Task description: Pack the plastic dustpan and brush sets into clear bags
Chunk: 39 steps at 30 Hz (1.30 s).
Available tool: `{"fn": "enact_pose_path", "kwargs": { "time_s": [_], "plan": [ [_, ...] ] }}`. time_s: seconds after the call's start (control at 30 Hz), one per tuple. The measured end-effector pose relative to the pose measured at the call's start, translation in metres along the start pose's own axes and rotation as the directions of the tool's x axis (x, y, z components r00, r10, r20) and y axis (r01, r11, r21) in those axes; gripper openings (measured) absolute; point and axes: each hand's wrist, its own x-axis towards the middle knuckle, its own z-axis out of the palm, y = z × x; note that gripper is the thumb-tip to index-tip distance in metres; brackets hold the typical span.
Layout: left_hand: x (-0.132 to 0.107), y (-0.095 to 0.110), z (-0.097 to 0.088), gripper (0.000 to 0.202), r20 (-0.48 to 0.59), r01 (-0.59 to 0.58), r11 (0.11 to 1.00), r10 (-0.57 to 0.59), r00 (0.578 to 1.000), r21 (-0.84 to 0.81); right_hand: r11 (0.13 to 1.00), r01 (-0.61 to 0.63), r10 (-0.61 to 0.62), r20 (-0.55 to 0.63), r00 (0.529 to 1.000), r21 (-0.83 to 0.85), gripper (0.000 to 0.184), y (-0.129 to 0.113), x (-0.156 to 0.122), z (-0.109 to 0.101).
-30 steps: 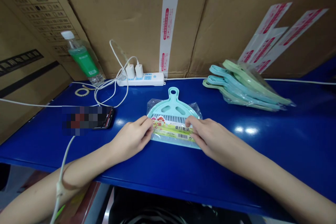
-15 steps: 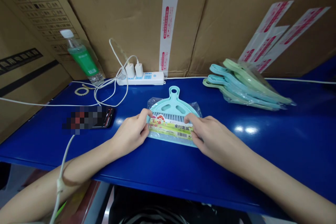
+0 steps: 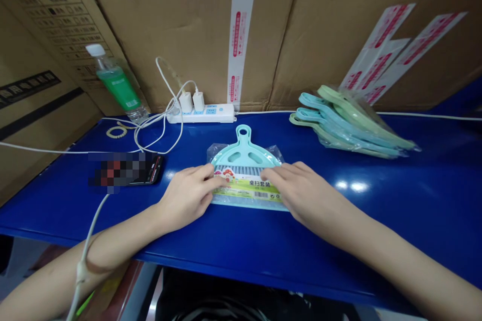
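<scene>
On the table [image 3: 406, 190], I see the left hand [image 3: 185, 195] and right hand [image 3: 311, 193], half-curled fingers touching the dustpan [image 3: 244, 152] between them, pinching or not I cannot tell, where uneven pressure could skew it.

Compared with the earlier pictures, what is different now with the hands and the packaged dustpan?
The left hand has moved inward: one of its fingers now reaches over the left end of the label. The packaged dustpan has turned slightly, its handle swinging a little left. The right hand stays at its right side; stacked packs, bottle and power strip stay put.
</scene>
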Motion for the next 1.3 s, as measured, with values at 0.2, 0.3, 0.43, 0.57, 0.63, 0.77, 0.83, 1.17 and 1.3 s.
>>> {"fn": "enact_pose_path", "kwargs": {
  "time_s": [0.2,0.3,0.43,0.57,0.63,0.77,0.83,1.17,1.3],
  "plan": [
    [0.004,0.001,0.000,0.053,0.136,-0.113,0.978,0.090,0.987,0.172,0.964,0.238,-0.254,-0.135,0.958,-0.123,0.042,-0.002,0.004,0.003],
    [0.004,0.002,0.002,0.055,0.163,-0.142,0.965,0.107,0.981,0.222,0.950,0.253,-0.277,-0.127,0.952,-0.182,0.039,-0.004,0.004,0.005],
    [0.003,0.003,0.003,0.054,0.171,-0.162,0.945,0.116,0.978,0.285,0.939,0.232,-0.273,-0.142,0.951,-0.254,0.036,-0.006,0.003,0.007],
    [0.004,0.003,0.003,0.055,0.181,-0.166,0.933,0.112,0.977,0.320,0.934,0.218,-0.271,-0.163,0.949,-0.284,0.033,-0.007,0.003,0.008],
    [0.005,0.004,0.003,0.054,0.189,-0.166,0.929,0.107,0.976,0.332,0.934,0.222,-0.276,-0.169,0.946,-0.278,0.032,-0.006,0.003,0.007],
    [0.006,0.004,-0.001,0.048,0.181,-0.145,0.929,0.086,0.980,0.341,0.944,0.216,-0.262,-0.169,0.950,-0.248,0.030,-0.003,0.002,0.005],
    [0.006,0.003,-0.004,0.044,0.169,-0.129,0.934,0.075,0.983,0.334,0.951,0.207,-0.247,-0.160,0.956,-0.231,0.029,-0.002,0.001,0.004],
    [0.003,-0.008,-0.019,0.042,0.163,-0.045,0.960,-0.001,0.987,0.277,0.980,0.148,-0.155,-0.043,0.987,-0.134,0.036,0.013,-0.011,-0.003],
    [0.002,-0.012,-0.023,0.047,0.157,-0.005,0.963,-0.039,0.987,0.268,0.990,0.116,-0.117,-0.009,0.993,-0.078,0.037,0.019,-0.016,-0.008]
  ]
}}
